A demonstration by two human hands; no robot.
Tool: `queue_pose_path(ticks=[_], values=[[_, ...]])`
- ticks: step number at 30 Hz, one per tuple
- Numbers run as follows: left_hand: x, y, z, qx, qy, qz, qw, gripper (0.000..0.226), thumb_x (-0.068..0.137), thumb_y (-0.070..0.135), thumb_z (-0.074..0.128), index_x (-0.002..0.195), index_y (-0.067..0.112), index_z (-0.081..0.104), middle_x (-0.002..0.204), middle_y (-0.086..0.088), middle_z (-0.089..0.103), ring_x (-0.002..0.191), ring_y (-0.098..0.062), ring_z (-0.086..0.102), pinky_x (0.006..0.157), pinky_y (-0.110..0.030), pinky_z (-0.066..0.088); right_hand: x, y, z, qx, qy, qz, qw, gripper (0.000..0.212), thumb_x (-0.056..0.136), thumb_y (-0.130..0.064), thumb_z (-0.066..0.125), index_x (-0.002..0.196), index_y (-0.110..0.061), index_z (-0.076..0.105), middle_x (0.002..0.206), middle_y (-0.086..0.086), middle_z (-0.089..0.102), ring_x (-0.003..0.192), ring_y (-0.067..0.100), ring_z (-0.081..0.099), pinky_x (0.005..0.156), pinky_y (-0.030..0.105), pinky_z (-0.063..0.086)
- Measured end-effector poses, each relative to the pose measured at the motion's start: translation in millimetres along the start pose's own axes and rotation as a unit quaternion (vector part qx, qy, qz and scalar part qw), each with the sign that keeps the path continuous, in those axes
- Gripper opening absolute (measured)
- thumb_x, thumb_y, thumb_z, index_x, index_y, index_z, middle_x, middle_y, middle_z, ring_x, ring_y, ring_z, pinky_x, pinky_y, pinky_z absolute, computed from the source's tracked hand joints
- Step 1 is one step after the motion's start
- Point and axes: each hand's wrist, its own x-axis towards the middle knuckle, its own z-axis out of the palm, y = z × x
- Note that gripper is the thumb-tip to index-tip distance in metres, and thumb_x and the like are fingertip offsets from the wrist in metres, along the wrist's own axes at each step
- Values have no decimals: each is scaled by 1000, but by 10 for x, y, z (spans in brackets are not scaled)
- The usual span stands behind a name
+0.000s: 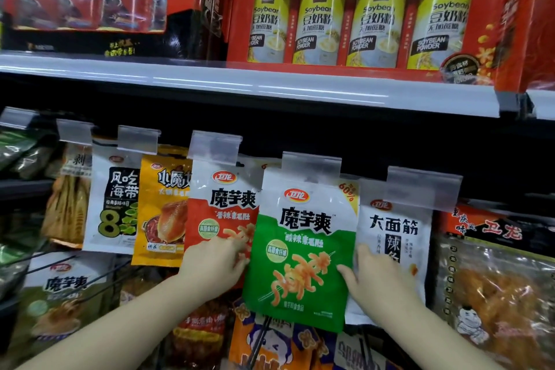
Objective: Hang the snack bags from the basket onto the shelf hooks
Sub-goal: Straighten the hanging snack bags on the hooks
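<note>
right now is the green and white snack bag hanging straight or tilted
Tilted: green and white snack bag leans, bottom swung left, held by left hand and right hand.

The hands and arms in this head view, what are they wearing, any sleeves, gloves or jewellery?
Both arms are bare as far as the frame shows: no sleeves in view. The left hand and right hand have no gloves. No rings, watch or bracelets are visible, though the picture is slightly blurred.

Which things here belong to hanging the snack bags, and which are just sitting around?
Part of the job:
- green and white snack bag
- left hand
- right hand
- clear plastic hook tag

Just around:
- red soybean powder gift box
- yellow snack bag
- white shelf edge
</note>
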Motion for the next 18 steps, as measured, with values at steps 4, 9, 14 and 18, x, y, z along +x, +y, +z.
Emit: queue_pose_path(ticks=[4,9,14,18], values=[[-166,-214,-135,150,-28,41,987,31,97,43,38,110,24,58,99,4,67,91,-22,65,57,-28,40,-220,-152,-102,-99,38,-78,991,35,99,-46,32,118,-19,44,109,-2,60,98,19,60,66,30,41],[-308,-818,-222,152,-23,14,988,31,96,44,38,102,21,59,93,2,67,86,-23,66,52,-27,35,-284,-530,-22,-137,80,-115,981,40,41,-32,93,67,-15,67,54,-1,60,44,18,57,35,27,42],[-347,-1326,-293,90,-20,0,996,33,95,51,38,104,27,60,89,6,67,82,-18,66,50,-25,39,-235,-1114,64,-174,50,-107,978,47,32,-30,93,70,-15,70,56,0,61,49,20,59,40,33,47],[-247,-1436,-356,-3,-27,-20,999,39,94,57,39,94,24,60,77,7,63,68,-16,58,47,-24,40,-143,-1525,13,-161,29,-92,982,54,16,-29,92,61,-15,66,52,0,56,43,18,54,34,31,40]])
